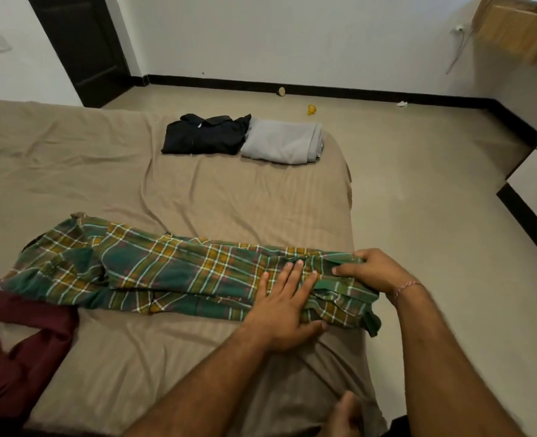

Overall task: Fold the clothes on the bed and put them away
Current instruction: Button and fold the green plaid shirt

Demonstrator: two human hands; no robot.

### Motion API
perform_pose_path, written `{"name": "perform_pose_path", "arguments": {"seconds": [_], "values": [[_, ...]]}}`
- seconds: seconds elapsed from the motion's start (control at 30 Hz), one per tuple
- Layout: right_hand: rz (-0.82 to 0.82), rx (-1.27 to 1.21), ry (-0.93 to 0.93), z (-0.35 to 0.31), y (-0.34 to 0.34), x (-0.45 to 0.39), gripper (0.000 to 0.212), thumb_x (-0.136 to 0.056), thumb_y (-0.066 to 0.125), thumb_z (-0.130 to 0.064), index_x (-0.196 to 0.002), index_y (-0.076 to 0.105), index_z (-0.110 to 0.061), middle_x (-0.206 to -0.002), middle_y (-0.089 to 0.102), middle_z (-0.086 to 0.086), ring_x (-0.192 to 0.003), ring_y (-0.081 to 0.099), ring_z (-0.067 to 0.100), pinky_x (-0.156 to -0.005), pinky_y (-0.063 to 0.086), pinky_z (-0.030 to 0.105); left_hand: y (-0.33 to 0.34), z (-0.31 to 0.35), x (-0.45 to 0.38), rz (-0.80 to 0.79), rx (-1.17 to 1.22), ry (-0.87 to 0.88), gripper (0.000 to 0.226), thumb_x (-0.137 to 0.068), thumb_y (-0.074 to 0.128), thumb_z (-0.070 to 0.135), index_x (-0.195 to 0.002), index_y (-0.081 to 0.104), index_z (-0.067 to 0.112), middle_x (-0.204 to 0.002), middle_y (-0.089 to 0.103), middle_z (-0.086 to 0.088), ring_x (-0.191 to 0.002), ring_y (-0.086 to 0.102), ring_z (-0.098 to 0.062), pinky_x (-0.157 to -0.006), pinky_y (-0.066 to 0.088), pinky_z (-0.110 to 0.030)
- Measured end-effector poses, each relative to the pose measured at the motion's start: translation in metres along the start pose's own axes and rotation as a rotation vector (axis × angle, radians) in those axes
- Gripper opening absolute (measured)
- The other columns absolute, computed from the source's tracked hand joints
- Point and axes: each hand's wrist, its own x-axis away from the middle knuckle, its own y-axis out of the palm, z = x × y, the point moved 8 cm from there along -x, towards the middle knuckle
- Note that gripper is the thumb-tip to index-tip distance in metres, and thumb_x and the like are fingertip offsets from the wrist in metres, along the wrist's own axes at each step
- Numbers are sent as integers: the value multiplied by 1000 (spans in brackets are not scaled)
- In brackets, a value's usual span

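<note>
Plaid shirt (179, 272) lies as a long narrow strip across the near part of the bed (71, 159), sleeves already in. Left hand (284, 310): flat, fingers straight, pressing the cloth near its right end. Right hand (371, 271): grip closed on that end's edge, thumb pinching the hem. Likely step: fold this end over towards the collar. To do it well, keep the left palm as the crease line, lift the edge evenly and align the sides before smoothing. Black shirt (205, 135) and grey cloth (281, 141) sit folded at the far edge, touching. Maroon garment (24, 342) waits unfolded, left.
</note>
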Motion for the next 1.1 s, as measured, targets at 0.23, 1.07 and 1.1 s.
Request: {"name": "perform_pose_path", "arguments": {"seconds": [0.23, 1.07, 1.1], "values": [[-108, -11, 47, -7, 4, 20, 38, -78, 88, -43, -90, 77, -9, -67, 75, -1, -50, 66, 7, -44, 45, 17, -10, 5, 1, -2, 35, -70, 111, -86, 45, 79, -162, -21, 31, -171, -24, 4, -156, -26, -15, -124, -14, -61], [1, -934, -179, -55, 31, 25, 60, -92, 62, -53, -127, 70, -5, -122, 73, 22, -119, 68, 38, -110, 48, 52, -61, 28, 8, 635, 825, -270, 89, -76, 62, 58, -156, 34, 27, -145, 54, 7, -133, 51, -12, -116, 40, -35], [25, -938, -176, -54, 33, 24, 61, -94, 60, -55, -126, 71, -4, -121, 73, 22, -118, 69, 37, -111, 48, 52, -63, 32, 11, 672, 901, -271, 97, -77, 66, 56, -160, 26, 27, -148, 50, 11, -134, 47, -5, -114, 38, -26]]}}
